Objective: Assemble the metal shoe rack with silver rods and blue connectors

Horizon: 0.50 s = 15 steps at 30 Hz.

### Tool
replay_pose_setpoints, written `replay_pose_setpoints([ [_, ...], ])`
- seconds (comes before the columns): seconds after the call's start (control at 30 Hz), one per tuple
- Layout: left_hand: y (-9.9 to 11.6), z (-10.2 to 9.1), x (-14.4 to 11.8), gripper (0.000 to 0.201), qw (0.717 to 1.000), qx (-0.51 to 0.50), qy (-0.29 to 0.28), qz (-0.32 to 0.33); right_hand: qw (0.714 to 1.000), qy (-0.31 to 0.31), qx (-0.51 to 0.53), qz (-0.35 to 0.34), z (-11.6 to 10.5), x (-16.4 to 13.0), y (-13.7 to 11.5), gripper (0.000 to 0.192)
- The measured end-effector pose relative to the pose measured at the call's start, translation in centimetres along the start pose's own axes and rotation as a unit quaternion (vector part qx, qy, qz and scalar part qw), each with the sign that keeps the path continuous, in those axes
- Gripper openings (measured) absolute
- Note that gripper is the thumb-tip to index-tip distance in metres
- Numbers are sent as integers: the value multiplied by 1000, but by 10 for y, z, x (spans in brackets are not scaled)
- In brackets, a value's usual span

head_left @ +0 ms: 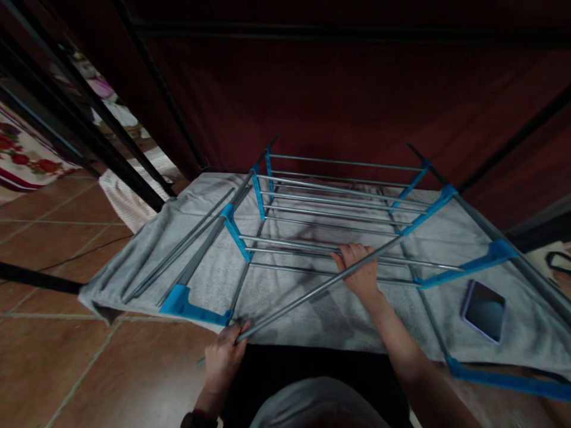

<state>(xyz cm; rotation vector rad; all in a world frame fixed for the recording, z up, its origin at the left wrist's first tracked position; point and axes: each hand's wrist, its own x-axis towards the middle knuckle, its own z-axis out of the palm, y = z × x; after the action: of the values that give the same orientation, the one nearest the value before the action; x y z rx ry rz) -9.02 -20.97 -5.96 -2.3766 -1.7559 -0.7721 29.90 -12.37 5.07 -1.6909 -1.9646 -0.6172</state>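
At far left, dark bars [89,148] cut across a patterned cloth [27,157] too dim to make out. The left hand [223,356], arm reaching up from the bottom edge, is closed around the near end of a loose grey rod [303,297]. The rod slants up across a folding drying rack [339,208] lying flat on a grey towel [134,261] on the floor. The right hand [361,270], arm stretched forward, curls its fingers over the rod's middle. A phone [484,310] lies right; the rack's near edge is cut off.
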Motion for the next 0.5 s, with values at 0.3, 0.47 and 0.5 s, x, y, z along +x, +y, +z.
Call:
replay_pose_setpoints([
  [0.3,29,9,19,35,995,-13,-69,67,1000,-12,-9,0,-1,0,1,32],
  [0.47,35,14,27,34,994,-28,-96,41,1000,-14,-1,4,-3,1,0,31],
  [0.5,35,14,29,32,994,-32,-95,36,1000,-12,0,4,-3,1,0,31],
])
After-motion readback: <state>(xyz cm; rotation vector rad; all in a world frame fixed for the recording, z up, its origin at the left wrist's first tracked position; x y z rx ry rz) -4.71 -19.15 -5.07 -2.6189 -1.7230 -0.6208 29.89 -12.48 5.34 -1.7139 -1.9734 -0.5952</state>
